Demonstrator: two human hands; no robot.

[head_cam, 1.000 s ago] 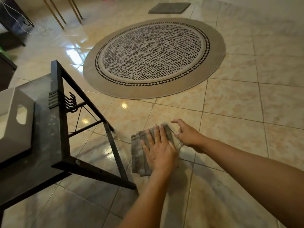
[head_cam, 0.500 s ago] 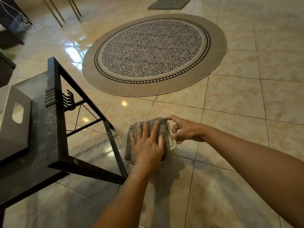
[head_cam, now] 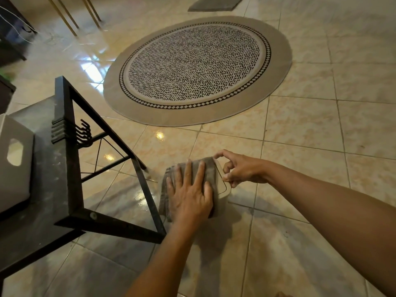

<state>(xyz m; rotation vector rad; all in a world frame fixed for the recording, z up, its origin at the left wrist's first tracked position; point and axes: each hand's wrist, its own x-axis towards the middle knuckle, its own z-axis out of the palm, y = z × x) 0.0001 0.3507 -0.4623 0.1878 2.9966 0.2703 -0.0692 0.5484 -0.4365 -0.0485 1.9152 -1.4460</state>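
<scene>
A folded grey cloth (head_cam: 209, 170) lies over a small beige container with a lid (head_cam: 223, 186) standing on the tiled floor. My left hand (head_cam: 190, 195) presses flat on the cloth with its fingers straight and spread. My right hand (head_cam: 242, 168) has curled fingers and pinches the container's right edge, index finger at the far corner and thumb at the near side. Most of the container is hidden under the cloth and my left hand.
A black metal-framed table (head_cam: 66, 151) with a row of hooks stands close on the left, one leg almost touching the cloth. A white bin (head_cam: 15, 168) sits on it. A round patterned rug (head_cam: 197, 67) and a grey mat (head_cam: 214, 3) lie farther away.
My left hand has slid the cloth to the left, baring the beige container's right edge. My right hand has kept its place at that edge.
</scene>
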